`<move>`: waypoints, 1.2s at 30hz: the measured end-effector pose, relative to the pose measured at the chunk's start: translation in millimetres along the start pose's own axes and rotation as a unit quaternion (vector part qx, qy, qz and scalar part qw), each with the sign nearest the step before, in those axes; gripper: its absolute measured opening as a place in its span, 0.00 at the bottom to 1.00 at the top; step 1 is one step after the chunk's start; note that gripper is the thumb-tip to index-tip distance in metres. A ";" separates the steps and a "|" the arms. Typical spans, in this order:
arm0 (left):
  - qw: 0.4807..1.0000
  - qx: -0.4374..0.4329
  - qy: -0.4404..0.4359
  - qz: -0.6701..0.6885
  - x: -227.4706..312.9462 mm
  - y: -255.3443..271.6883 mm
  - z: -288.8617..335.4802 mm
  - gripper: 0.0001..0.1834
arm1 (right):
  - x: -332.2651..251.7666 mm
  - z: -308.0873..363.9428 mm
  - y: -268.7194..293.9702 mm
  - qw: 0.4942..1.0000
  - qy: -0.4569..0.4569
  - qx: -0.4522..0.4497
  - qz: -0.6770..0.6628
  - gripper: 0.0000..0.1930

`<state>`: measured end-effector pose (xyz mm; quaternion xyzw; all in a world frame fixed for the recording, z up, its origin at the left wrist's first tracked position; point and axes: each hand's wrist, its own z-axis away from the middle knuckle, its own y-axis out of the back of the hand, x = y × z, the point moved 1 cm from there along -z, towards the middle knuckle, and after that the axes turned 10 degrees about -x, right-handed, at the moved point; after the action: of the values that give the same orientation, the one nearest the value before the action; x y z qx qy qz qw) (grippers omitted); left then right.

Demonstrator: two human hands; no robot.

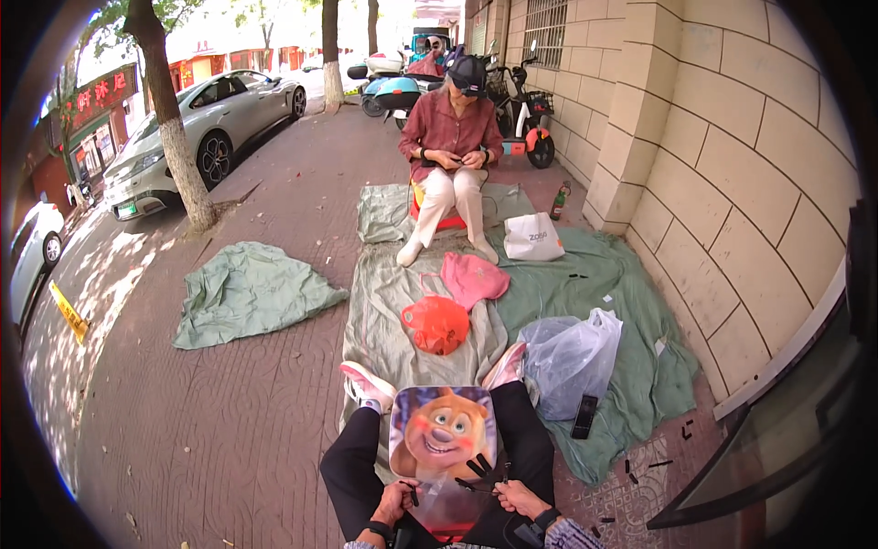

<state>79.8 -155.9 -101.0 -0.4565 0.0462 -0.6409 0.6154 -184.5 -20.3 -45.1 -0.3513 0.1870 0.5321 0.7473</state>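
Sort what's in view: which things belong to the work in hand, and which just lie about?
Apparently in use:
small black pieces, at left hand and right hand
cartoon-printed panel close by

Apparently just lying about:
red bag
pink bundle
white bag
green bottle

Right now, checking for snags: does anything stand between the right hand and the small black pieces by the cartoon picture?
Nothing visible does: the black pieces sit just beyond the right hand, slightly to its left.
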 end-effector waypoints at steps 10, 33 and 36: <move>1.000 0.016 0.005 0.004 -6.7 -1.7 4.5 0.12 | -98.1 45.4 -43.4 0.973 0.178 -0.097 -0.106 0.12; 0.987 -0.093 0.025 -0.131 8.0 -64.0 28.7 0.11 | -17.8 -32.0 -46.8 0.977 0.123 -0.093 -0.149 0.09; 0.984 -0.077 -0.013 -0.163 12.7 -97.0 29.5 0.14 | -11.0 -35.5 -75.1 0.987 0.112 -0.105 -0.039 0.12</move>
<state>28.5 -128.6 -16.9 -0.5122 0.0118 -0.7212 0.4662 -115.5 -67.4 -37.6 -0.4926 0.1986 0.4761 0.7009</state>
